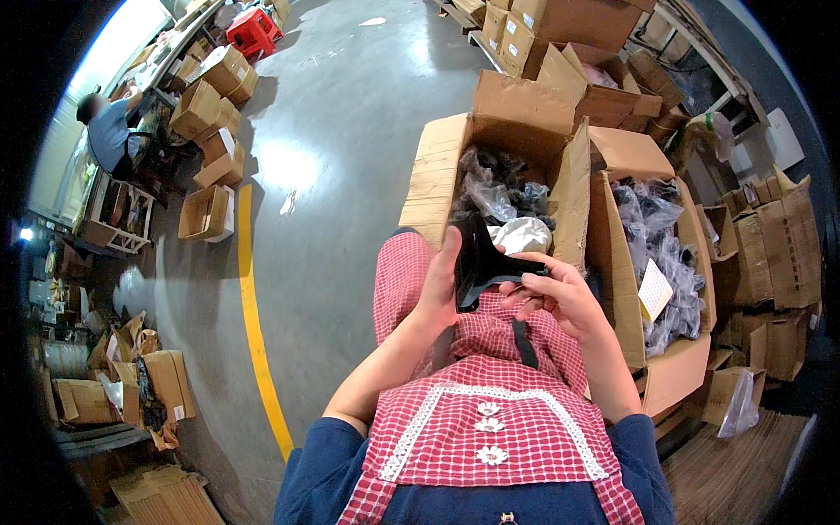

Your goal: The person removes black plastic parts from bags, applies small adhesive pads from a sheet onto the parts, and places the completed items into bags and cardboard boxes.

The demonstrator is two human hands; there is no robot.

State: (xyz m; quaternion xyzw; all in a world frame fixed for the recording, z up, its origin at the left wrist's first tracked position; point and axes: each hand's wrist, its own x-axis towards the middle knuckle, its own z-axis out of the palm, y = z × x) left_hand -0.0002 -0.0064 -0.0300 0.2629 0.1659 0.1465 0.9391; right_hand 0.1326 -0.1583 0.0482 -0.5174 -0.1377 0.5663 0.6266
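A glossy black moulded part [477, 262], a flat plate with an arm branching to the right, is held up over my lap. My left hand [440, 280] grips its left edge, thumb along the side. The fingers of my right hand [557, 293] pinch the end of its right arm. What kind of part it is, I cannot make out. Just beyond my knees stands an open cardboard box [436, 171] with dark parts in clear plastic bags [490, 188]. A white rounded bundle [523, 234] lies at its near side, partly hidden behind the black part.
To my right, another open carton [678, 372] holds bagged grey parts and a white card [654, 290]. Stacked cartons [774, 254] line the far right. A yellow floor line [255, 332] runs on my left. A person in blue [109, 131] sits at a bench, near a red stool [254, 33].
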